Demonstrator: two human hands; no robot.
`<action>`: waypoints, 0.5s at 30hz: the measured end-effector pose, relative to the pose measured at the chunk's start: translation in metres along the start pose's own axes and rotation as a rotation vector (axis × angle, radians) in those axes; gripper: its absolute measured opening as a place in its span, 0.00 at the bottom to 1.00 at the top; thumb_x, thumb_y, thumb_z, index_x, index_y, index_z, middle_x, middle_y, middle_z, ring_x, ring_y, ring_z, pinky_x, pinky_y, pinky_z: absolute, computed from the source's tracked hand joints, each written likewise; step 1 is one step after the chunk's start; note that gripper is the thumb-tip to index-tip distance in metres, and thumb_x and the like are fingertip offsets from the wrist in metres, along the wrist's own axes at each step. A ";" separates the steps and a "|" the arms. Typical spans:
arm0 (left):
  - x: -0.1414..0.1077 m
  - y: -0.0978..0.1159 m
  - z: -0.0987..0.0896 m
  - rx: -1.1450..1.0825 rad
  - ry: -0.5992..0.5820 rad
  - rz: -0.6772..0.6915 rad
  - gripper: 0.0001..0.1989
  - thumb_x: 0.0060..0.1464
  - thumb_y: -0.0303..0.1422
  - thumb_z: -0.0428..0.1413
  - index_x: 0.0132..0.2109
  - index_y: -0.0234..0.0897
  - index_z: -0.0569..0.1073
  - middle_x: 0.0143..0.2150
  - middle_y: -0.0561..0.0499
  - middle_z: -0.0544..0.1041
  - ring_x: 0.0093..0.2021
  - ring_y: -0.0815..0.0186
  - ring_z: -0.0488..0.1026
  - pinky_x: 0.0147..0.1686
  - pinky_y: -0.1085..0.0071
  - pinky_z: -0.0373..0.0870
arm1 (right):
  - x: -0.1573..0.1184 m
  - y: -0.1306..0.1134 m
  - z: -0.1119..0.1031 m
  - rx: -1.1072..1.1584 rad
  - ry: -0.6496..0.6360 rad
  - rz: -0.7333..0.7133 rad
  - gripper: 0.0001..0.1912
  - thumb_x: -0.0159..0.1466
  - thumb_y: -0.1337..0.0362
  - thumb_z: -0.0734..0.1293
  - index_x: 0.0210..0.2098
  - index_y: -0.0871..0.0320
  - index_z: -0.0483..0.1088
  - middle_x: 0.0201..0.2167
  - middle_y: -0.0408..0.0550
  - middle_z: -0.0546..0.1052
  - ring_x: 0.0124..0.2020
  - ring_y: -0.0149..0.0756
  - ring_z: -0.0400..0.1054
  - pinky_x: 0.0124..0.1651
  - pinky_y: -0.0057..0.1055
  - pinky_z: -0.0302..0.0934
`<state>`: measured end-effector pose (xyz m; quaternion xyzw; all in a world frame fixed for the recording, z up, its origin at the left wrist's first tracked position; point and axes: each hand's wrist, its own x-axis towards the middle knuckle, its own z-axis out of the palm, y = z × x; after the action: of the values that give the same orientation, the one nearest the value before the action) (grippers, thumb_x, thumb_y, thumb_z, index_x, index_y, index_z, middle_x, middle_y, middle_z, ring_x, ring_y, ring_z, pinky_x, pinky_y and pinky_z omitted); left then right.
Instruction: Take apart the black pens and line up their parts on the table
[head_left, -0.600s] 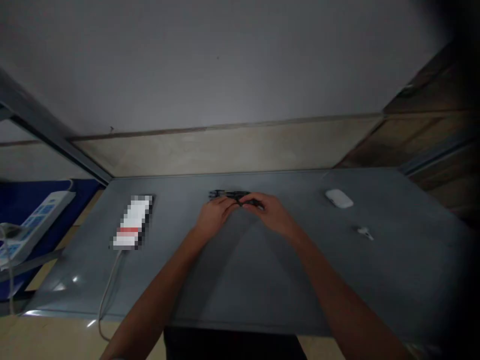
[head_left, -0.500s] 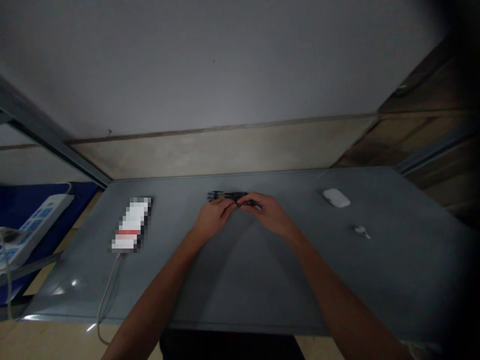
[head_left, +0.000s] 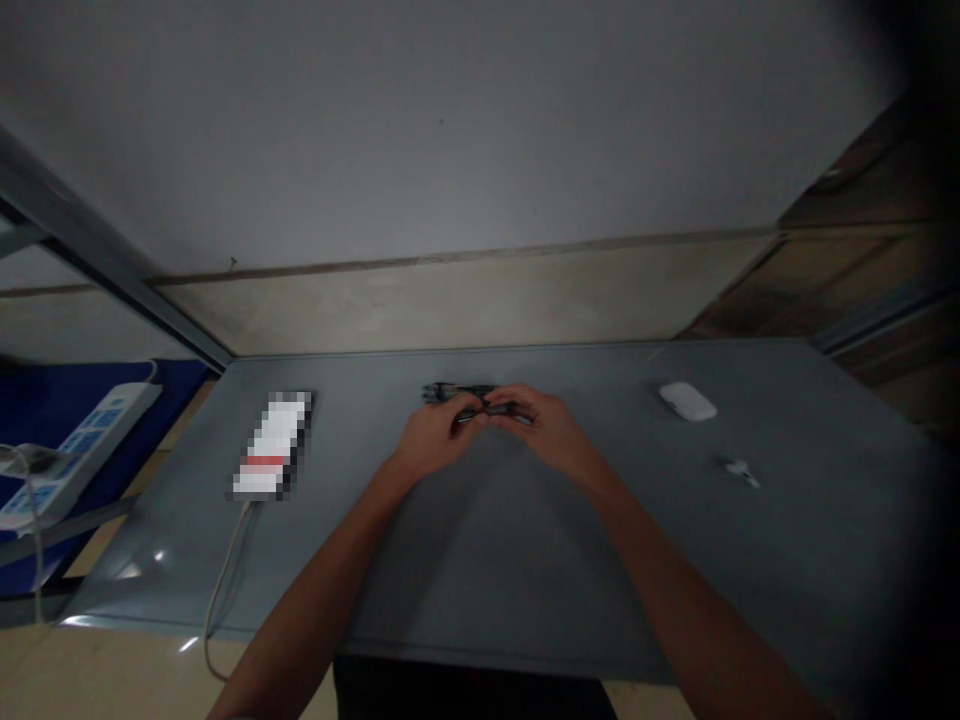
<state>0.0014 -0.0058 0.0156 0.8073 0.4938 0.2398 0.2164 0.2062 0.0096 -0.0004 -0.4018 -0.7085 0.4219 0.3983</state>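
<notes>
Here, the left hand [head_left: 433, 437] and right hand [head_left: 553, 428] both pinch a black cable bundle [head_left: 454, 391] near the gray table's [head_left: 495, 570] far edge, seemingly working its middle; the next move probably needs gentle touches.

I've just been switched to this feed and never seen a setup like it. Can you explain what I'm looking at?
There's no machine here: a person works with two bare hands. The single camera sits on their head, looking forward and down, so their forearms reach in from below.

The left hand and right hand meet over the grey table, fingers on a dark bundle, probably cable; fingers hide part of it.

To the left lies a phone, screen pixelated, with a pale cord. To the right are a white case and a small white item, too blurred to name. Beyond the table's left edge is a power strip.
</notes>
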 end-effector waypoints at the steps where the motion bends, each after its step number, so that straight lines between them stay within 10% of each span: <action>1: 0.000 -0.001 0.001 0.001 0.001 0.009 0.16 0.67 0.42 0.48 0.50 0.40 0.74 0.34 0.51 0.80 0.30 0.65 0.75 0.30 0.72 0.64 | 0.000 0.000 -0.001 0.003 -0.003 0.018 0.13 0.61 0.60 0.71 0.46 0.53 0.75 0.45 0.50 0.80 0.44 0.40 0.76 0.50 0.37 0.69; 7: 0.001 -0.005 0.001 0.093 0.009 0.029 0.19 0.70 0.41 0.42 0.48 0.40 0.75 0.42 0.49 0.82 0.39 0.62 0.79 0.38 0.70 0.68 | 0.001 -0.010 -0.005 -0.061 -0.004 0.036 0.14 0.61 0.58 0.70 0.46 0.53 0.74 0.43 0.48 0.80 0.41 0.38 0.76 0.46 0.35 0.69; 15: -0.002 0.004 -0.002 0.270 -0.076 0.059 0.21 0.67 0.50 0.46 0.55 0.44 0.72 0.42 0.49 0.81 0.40 0.61 0.79 0.35 0.71 0.69 | -0.002 -0.017 -0.002 -0.339 -0.058 0.095 0.26 0.69 0.49 0.59 0.19 0.56 0.66 0.15 0.44 0.68 0.19 0.33 0.63 0.25 0.29 0.54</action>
<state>0.0021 -0.0087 0.0186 0.8518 0.4890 0.1465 0.1173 0.2050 0.0032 0.0155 -0.4839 -0.7609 0.3260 0.2839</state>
